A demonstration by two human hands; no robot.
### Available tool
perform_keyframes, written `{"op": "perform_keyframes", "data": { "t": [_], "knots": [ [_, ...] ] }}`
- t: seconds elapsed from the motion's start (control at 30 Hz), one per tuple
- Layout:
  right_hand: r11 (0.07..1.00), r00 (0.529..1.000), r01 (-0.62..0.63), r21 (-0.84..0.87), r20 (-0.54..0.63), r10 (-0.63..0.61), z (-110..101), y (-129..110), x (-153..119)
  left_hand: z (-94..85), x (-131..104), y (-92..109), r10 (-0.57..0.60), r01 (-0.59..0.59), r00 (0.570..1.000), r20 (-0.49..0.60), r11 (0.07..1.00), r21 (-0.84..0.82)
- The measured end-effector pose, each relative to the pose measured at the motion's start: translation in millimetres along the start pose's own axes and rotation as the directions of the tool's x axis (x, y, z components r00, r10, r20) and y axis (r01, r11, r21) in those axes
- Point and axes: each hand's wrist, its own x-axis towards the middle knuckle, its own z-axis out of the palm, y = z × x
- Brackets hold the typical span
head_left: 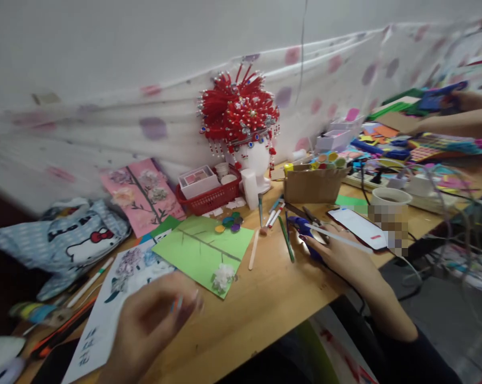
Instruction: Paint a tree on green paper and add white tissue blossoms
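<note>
My right hand (pixel 337 250) is on a dark blue glue gun (pixel 310 244), its fingers around it, with a white glue stick (pixel 337 237) crossing over the fingers. My left hand (pixel 160 314) is raised at the lower left with its fingers closed together. A small bluish and orange speck shows at its fingertips, too blurred to name. Between the hands, a green sheet (pixel 204 246) with a painted branch lies on the table, a white crinkled flower (pixel 223 277) at its lower corner.
A red beaded headdress (pixel 241 112) stands at the back, near a red basket (pixel 208 197) and a cardboard box (pixel 315 186). Brushes, a phone (pixel 357 228), a cup (pixel 390 198) and cables lie right. Another person's arm (pixel 457 120) reaches in at far right.
</note>
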Motion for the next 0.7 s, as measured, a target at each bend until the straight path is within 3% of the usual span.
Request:
{"op": "perform_keyframes", "data": {
  "t": [0.07, 0.13, 0.23, 0.33, 0.43, 0.57, 0.7],
  "knots": [
    [0.997, 0.999, 0.031, 0.076, 0.011, -0.031, 3.2, -8.9, 5.2, 12.8, 20.8, -19.9, -0.038, 0.036, 0.998, 0.056, 0.998, 0.047],
    [0.99, 0.998, 0.02, 0.136, 0.048, -0.027, 5.2, -18.6, 10.7, 30.5, 32.6, -42.3, -0.09, 0.056, 0.975, 0.204, 0.984, 0.167],
    [0.992, 0.994, -0.01, 0.128, 0.107, -0.004, 10.0, -28.6, 20.1, 59.0, 30.8, -69.7, -0.121, 0.023, 0.95, 0.287, 0.946, 0.324],
    [0.998, 0.994, -0.044, 0.051, 0.099, 0.039, 13.4, -28.7, 26.6, 78.5, 21.6, -81.6, -0.149, 0.017, 0.936, 0.319, 0.924, 0.382],
    [0.992, 0.999, -0.035, 0.125, 0.042, 0.03, 7.3, -23.9, 24.0, 84.5, 20.4, -81.3, -0.178, 0.057, 0.93, 0.323, 0.935, 0.35],
    [0.941, 0.989, -0.042, 0.336, 0.148, -0.009, -11.2, -23.2, 7.2, 81.3, 26.2, -82.5, -0.193, 0.124, 0.925, 0.329, 0.968, 0.219],
    [0.868, 0.928, 0.077, 0.491, 0.283, -0.242, -21.0, -40.0, -14.0, 79.0, 27.5, -94.0, -0.191, 0.15, 0.924, 0.332, 0.978, 0.145]
  ]
}}
